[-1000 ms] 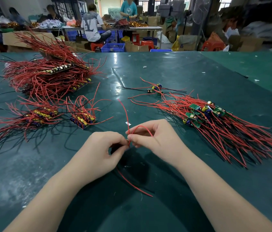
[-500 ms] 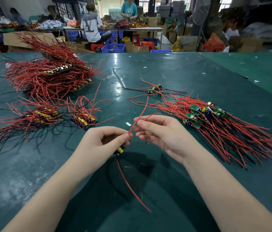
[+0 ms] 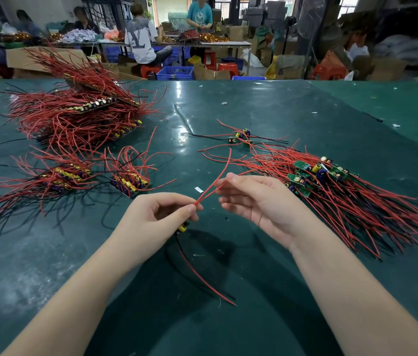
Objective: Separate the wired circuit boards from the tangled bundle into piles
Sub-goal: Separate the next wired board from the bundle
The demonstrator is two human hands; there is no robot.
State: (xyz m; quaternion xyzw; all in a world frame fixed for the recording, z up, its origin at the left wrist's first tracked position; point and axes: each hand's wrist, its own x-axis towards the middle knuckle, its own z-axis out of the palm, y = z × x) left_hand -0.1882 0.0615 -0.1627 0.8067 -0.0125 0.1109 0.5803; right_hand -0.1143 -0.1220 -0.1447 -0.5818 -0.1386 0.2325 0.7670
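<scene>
One at a time, sorted the boards, by the look of it. Nearest, over the green table (image 3: 48,291), pinched one small wired board (image 3: 183,228) between the thumb and curled fingers of the left hand (image 3: 161,217), with its yellow part peeping out below and a red tail wire (image 3: 202,278) hanging down to the table top. Kept it up off the table, likely to let the wires fall free. Held the right hand (image 3: 261,201) just beside, fingers loose and spread, gripping nothing; could not tell about any touch between its fingertips and the two red wires (image 3: 218,178) sticking up from the left pinch. Half a second back, had pinched those red wires with the right fingers; had now let go. Farther right, laid the sorted pile (image 3: 331,188) with boards together and wires fanned one way, likely for neatness. Beyond that, left a few loose boards (image 3: 241,137). Farther left, kept two small bunches (image 3: 129,181) and, behind them, the big tangled bundle (image 3: 74,116), same as before.
</scene>
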